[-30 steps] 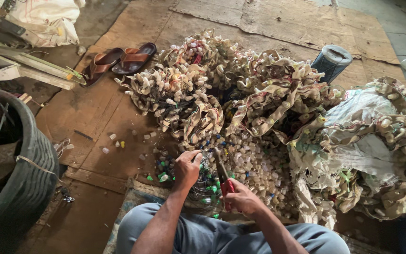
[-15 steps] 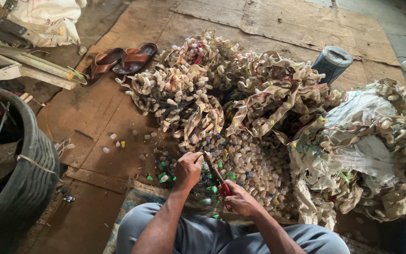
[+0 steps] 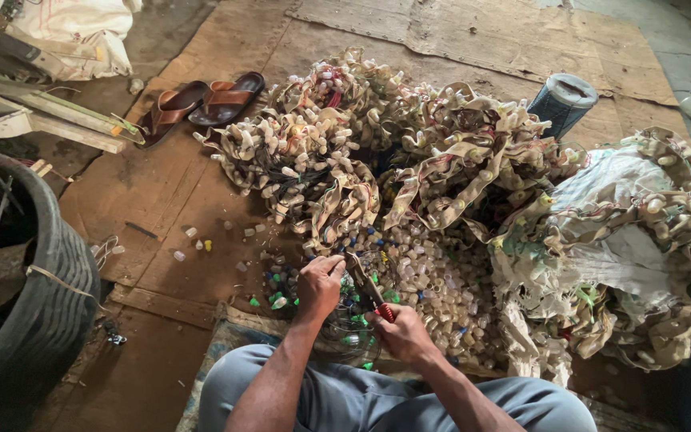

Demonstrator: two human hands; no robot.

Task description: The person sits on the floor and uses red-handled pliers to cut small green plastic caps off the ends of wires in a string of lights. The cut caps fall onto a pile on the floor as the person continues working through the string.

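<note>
Head view shows a person sitting on the floor point(image 3: 161, 200), which is covered with brown cardboard sheets. The right hand point(image 3: 403, 334) is closed around the red handles of a pair of pliers point(image 3: 367, 286), and the tip of the pliers points up toward the left hand point(image 3: 319, 286). The left hand is closed in a pinch on the end of a beige strip point(image 3: 337, 212) full of small light bulbs, just beside the plier tip. This strip belongs to a big tangled pile of strips point(image 3: 409, 144) in front of the person. Under both hands lie many loose small bulbs point(image 3: 441, 280), white and green. A pair of brown sandals point(image 3: 201, 100) is at the upper left, well apart from the hands. A black tyre point(image 3: 33, 320) stands at the left edge.
</note>
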